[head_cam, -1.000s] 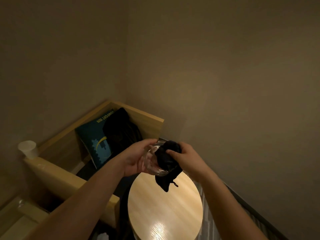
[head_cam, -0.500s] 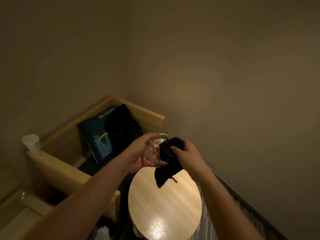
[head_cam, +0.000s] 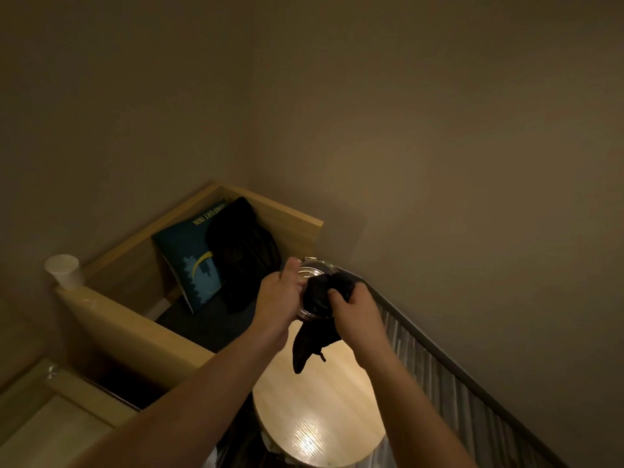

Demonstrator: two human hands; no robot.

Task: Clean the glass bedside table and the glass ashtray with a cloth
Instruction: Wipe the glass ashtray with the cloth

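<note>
My left hand [head_cam: 278,292] grips a clear glass ashtray [head_cam: 312,270] in the air, above the far end of the round glossy table [head_cam: 320,417]. My right hand [head_cam: 354,312] holds a black cloth [head_cam: 317,298] bunched inside the ashtray. A loose tail of the cloth hangs down over the tabletop. Most of the ashtray is hidden by the cloth and my fingers.
A wooden bench seat [head_cam: 135,332] at the left holds a blue cushion [head_cam: 192,261] and a black garment [head_cam: 243,251]. A white paper cup [head_cam: 64,271] stands on the bench's armrest. Plain walls meet in a corner behind; a dark skirting runs along the right.
Both hands have risen slightly with the ashtray, and the cloth has shifted inside it. The view has tilted a little.
</note>
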